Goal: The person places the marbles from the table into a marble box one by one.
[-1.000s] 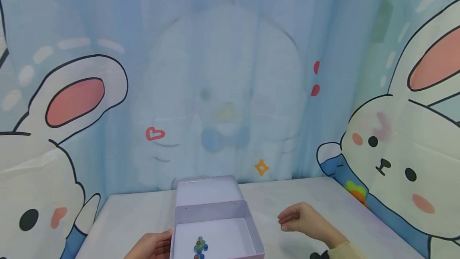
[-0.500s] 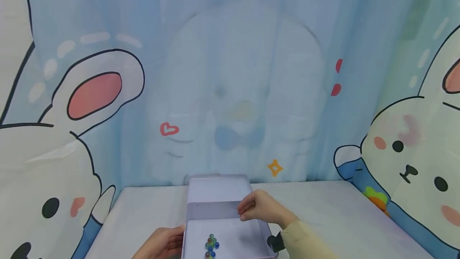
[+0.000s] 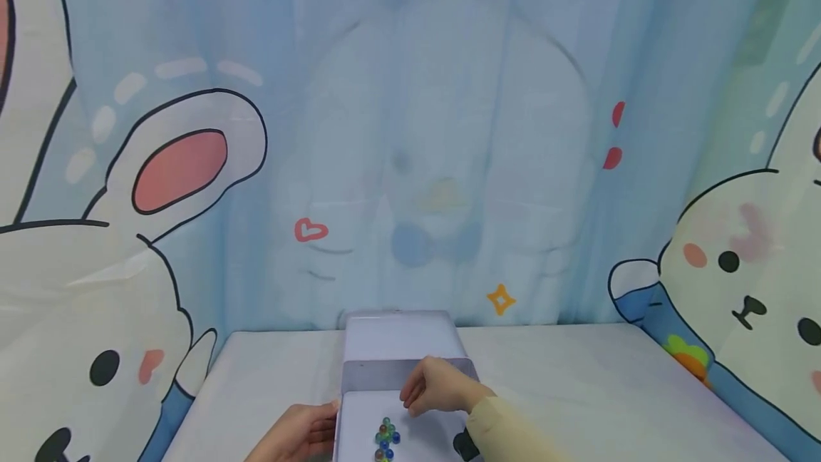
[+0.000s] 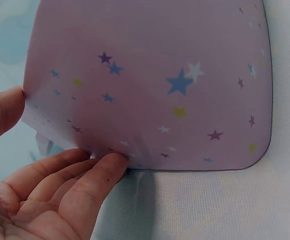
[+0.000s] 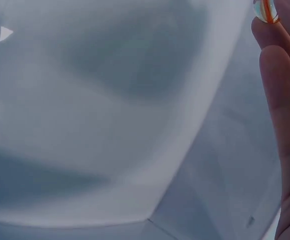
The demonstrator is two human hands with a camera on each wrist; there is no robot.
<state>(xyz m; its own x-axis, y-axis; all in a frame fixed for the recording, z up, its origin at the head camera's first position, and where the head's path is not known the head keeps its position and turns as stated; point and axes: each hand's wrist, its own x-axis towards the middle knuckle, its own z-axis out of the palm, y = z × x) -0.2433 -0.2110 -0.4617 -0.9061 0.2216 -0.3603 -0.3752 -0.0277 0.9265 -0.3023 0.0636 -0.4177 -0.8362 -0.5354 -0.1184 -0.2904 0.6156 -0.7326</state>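
Note:
A pale lilac box (image 3: 349,412) stands on the table with its lid (image 3: 400,337) folded back. My left hand (image 3: 298,430) grips its left side; in the left wrist view the thumb (image 4: 2,112) is at one edge and the fingers (image 4: 92,187) lie at another edge of the star-printed wall (image 4: 149,100). Above the inside of the box is my right hand (image 3: 436,387), with its fingertips pinching a clear marble (image 5: 267,10) with an orange streak. Several blue, green and brownish marbles (image 3: 386,437) lie grouped on the box floor, left of the right hand.
White cloth covers the table (image 3: 545,376) around the box. A blue curtain (image 3: 436,127) printed with rabbits hangs behind and beside it. The dark wrist camera (image 3: 465,445) on my right wrist is over the box's right part.
My right hand has moved left from beside the box to over its inside, then lower toward the grouped marbles. The left hand keeps its grip; the head view has shifted.

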